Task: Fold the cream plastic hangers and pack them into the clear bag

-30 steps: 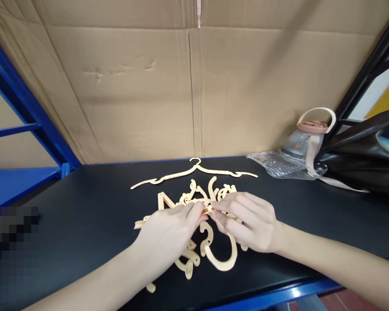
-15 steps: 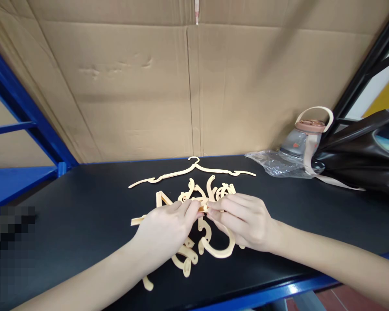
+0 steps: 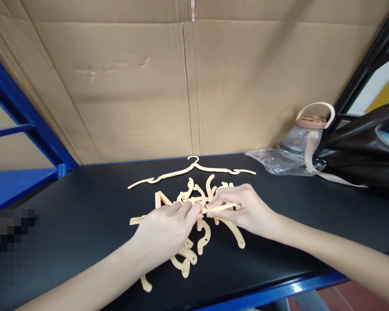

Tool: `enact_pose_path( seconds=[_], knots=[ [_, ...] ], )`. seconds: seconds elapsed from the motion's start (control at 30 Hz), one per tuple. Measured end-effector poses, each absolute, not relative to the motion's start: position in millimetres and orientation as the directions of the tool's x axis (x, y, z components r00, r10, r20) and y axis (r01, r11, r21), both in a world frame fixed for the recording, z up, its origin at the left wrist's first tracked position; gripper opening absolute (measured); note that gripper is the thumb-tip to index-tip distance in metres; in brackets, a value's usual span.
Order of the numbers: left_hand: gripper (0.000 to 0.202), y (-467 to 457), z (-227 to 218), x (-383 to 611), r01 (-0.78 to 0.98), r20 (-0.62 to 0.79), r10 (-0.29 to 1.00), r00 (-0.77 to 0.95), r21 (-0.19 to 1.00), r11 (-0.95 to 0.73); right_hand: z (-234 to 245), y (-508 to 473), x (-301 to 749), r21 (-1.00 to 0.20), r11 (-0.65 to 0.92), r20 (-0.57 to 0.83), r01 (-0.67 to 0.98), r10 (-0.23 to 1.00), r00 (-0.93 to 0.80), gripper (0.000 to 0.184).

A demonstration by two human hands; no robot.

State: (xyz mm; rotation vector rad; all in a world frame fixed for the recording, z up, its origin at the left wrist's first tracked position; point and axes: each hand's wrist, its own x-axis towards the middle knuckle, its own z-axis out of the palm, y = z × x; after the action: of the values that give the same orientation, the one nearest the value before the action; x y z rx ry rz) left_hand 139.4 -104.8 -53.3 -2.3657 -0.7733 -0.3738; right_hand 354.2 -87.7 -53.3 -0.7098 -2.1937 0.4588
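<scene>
My left hand (image 3: pixel 167 226) is closed around a cream plastic hanger arm (image 3: pixel 136 220), whose squared end sticks out to the left of the knuckles. Between the fingertips of my right hand (image 3: pixel 251 211) is a cream hanger hook (image 3: pixel 223 207), seen edge-on as a thin strip. The hook's inner end meets the arm's end at my left fingertips; whether they are joined is hidden by the fingers. Under and around both hands lie several loose hanger parts, among them a curved piece (image 3: pixel 205 237) and a long arm (image 3: pixel 236 233).
A complete cream hanger (image 3: pixel 178 173) lies behind the parts on the black tabletop (image 3: pixel 84 203). At the back right are a clear plastic bag (image 3: pixel 269 162), a bottle with a strap (image 3: pixel 298 138) and a dark bag (image 3: pixel 353 151). Cardboard (image 3: pixel 132 86) stands behind.
My right hand has turned the hook from hanging down with its curve showing to an edge-on, nearly level position. My left hand stays almost in place.
</scene>
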Motion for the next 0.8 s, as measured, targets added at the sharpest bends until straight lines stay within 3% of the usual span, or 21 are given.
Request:
enact_pose_path(
  seconds=[0.13,0.27,0.47,0.6,0.8],
  knots=[
    [0.02,-104,-51,142,0.621,0.444,0.471,0.762,-0.295,-0.726,-55,-82,353,-0.748,0.598,0.397,0.288,0.751,-0.528,0.024],
    [0.024,-106,-46,143,0.67,0.387,0.608,0.693,-0.035,-0.741,-53,-80,352,-0.81,0.531,0.344,0.25,0.775,-0.53,0.023],
    [0.022,-101,-37,137,0.766,0.24,0.803,0.545,0.248,-0.594,-43,-78,366,-0.784,0.571,0.413,0.244,0.773,-0.482,0.022],
    [0.029,-93,-30,130,0.81,0.197,0.875,0.442,0.332,-0.483,-42,-67,376,-0.753,0.575,0.448,0.321,0.805,-0.39,0.024],
    [0.03,-81,-23,118,0.782,0.251,0.882,0.399,0.408,-0.471,-49,-61,377,-0.465,0.654,0.49,0.596,0.751,-0.442,0.019]
  ],
)
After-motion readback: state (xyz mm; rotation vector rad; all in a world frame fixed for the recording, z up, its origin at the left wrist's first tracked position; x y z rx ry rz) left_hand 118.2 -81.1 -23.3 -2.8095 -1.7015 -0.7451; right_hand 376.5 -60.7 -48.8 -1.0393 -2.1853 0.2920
